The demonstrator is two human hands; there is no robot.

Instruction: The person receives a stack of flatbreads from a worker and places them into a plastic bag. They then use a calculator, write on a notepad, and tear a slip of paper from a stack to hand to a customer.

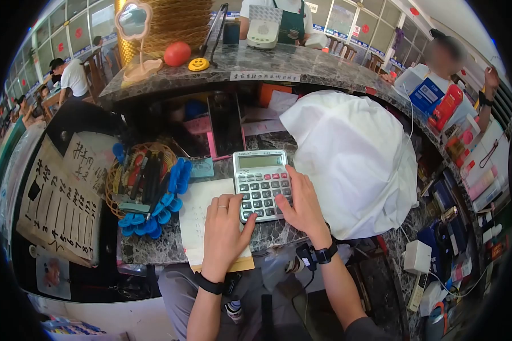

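A grey desk calculator point(260, 181) lies on the dark marble counter point(153, 245) in front of me. My left hand point(224, 233) rests flat on a white notepad point(198, 211) to the calculator's left, with its thumb touching the calculator's lower left corner. My right hand point(304, 206) lies along the calculator's right side, fingers spread over the lower keys. Both wrists wear black bands. Neither hand grips anything.
A wire basket of pens with blue clips point(145, 190) stands left of the notepad. A large white cloth bundle point(355, 156) fills the right. A handwritten cardboard sign point(60, 204) leans at left. People stand behind the raised counter point(279, 62). Shelves of goods point(466, 153) are at right.
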